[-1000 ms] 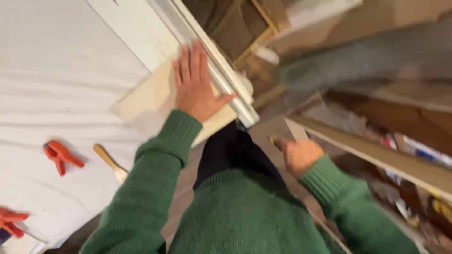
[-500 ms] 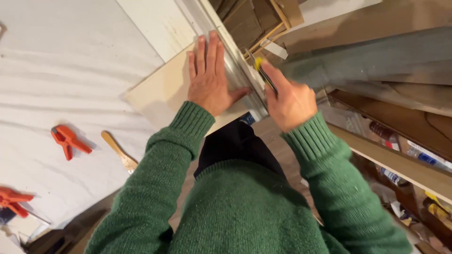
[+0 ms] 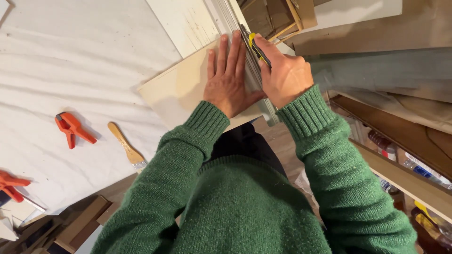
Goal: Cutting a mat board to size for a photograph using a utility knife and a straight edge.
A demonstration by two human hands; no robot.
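Green knitted sleeves filled the lower half of the frame, both arms reaching up toward the centre top. The left hand (image 3: 229,80) lay flat and spread, fingers straight, pressing down on a pale board (image 3: 181,91) and on the metal straightedge (image 3: 256,80) running along the board's right edge; it gripped nothing, only bore down. The right hand (image 3: 285,73) was closed in a fist around a yellow and black utility knife (image 3: 256,47), whose tip met the straightedge near the top centre of the frame, just beside the left fingertips.

The board sat at centre, tilted, on a white cloth (image 3: 70,70) that covered the worktable across the left of the frame. It looked thin, light and fairly stiff (likely to slide on cloth unless held down), so a flat palm near the cut line seemed the sound place to hold it. The knife looked small and light, best held by its handle, well clear of the blade.

At left lay an orange spring clamp (image 3: 71,128), and right of it a wooden-handled brush (image 3: 126,146). A second orange clamp (image 3: 12,185) showed at the lower left edge. Wooden planks and a shelf (image 3: 405,178) with bottles filled the right side.
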